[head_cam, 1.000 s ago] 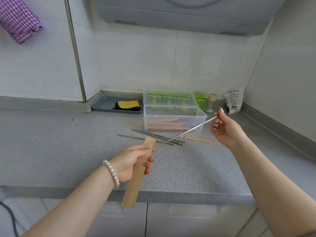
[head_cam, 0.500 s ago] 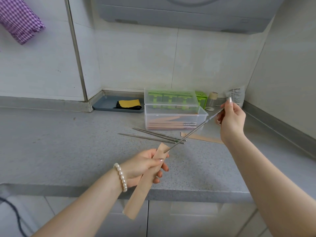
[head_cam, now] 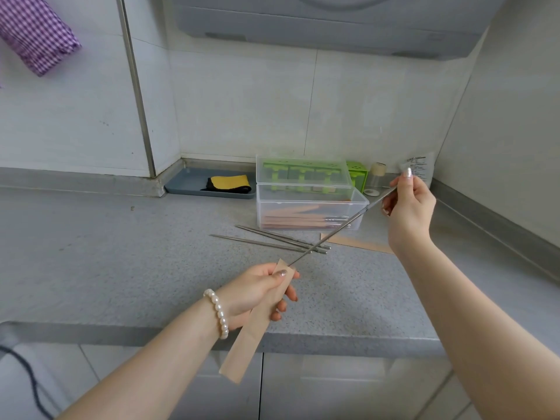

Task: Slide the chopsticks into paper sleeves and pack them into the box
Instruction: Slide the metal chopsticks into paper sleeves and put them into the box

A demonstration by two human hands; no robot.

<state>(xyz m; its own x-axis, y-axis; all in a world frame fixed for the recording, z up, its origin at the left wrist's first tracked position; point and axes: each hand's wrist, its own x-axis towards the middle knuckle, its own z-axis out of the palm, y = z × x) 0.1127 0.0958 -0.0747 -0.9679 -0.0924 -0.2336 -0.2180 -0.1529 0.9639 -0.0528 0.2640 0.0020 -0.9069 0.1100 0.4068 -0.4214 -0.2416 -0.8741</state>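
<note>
On the left, the left hand (head_cam: 257,294) holds a tan paper sleeve (head_cam: 257,319) out over the front edge of the worktop (head_cam: 91,253), its grip pinching the sleeve near the upper end with the thumb on top and the fingers curled beneath; the long lower part hangs free below the edge, probably so nothing blocks a chopstick running down inside it. The sleeve is tilted so that its open mouth faces up and to the right, in line with the metal chopstick (head_cam: 339,231), whose narrow tip sits right at that mouth; whether it has entered I cannot tell. Further back on the worktop lie the loose chopsticks (head_cam: 272,241), unsleeved and within easy reach, with a spare sleeve (head_cam: 360,243) flat just to their right. Behind them stands the clear box (head_cam: 309,212), lid up, already holding several sleeved pairs stacked lengthwise. On the right, the right hand (head_cam: 409,207) is raised near the box, its grip pinching the chopstick's thick end between thumb and fingertips, which likely gives fine aim for steering the tip downward.
</note>
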